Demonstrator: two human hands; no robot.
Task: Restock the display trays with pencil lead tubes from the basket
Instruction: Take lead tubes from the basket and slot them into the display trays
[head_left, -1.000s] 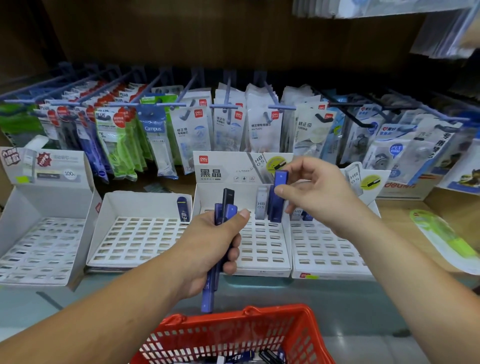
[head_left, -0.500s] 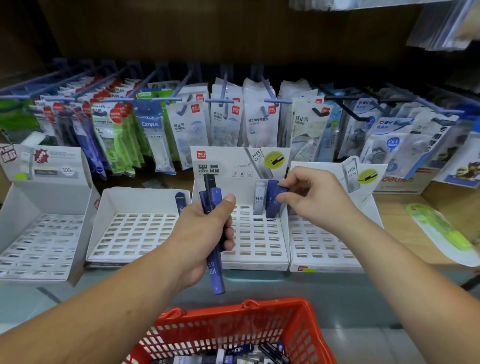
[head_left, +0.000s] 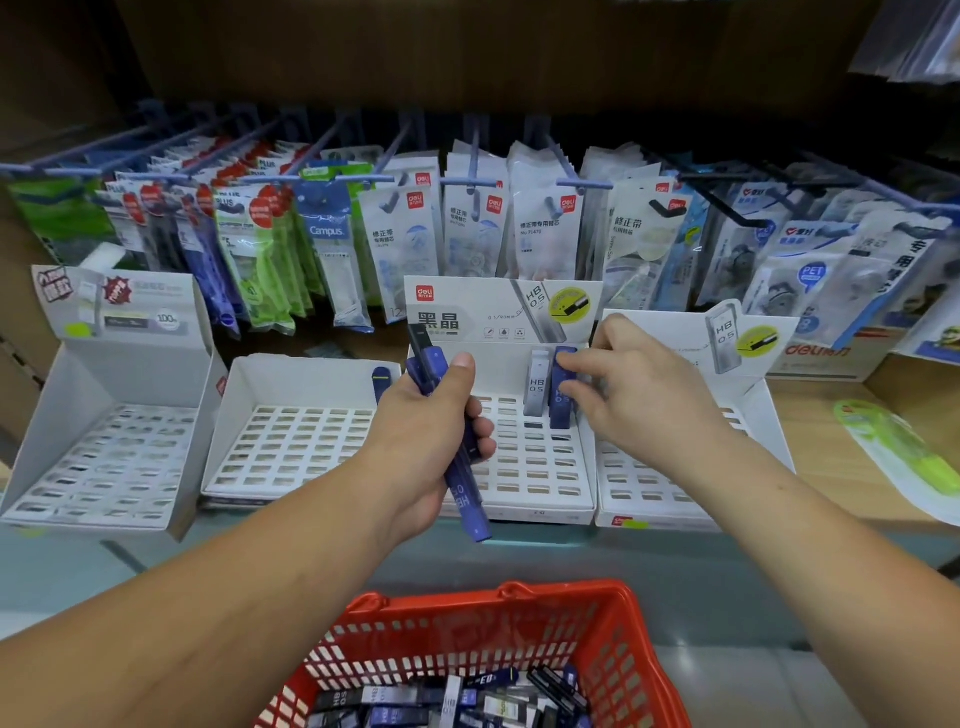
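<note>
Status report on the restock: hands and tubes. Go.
Left hand grips bundle of blue tubes. Right hand pinches single blue tube, upright in middle tray beside grey tube. Nothing in the way.

The left hand (head_left: 431, 434) grips tube bundle (head_left: 464, 486); right hand (head_left: 641, 397) pinches blue tube (head_left: 561, 402) in tray (head_left: 524, 501).

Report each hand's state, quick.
Left hand: grips a bundle of blue and black plastic lead tubes.
Right hand: pinches a blue plastic lead tube standing in the white slotted tray.
</note>
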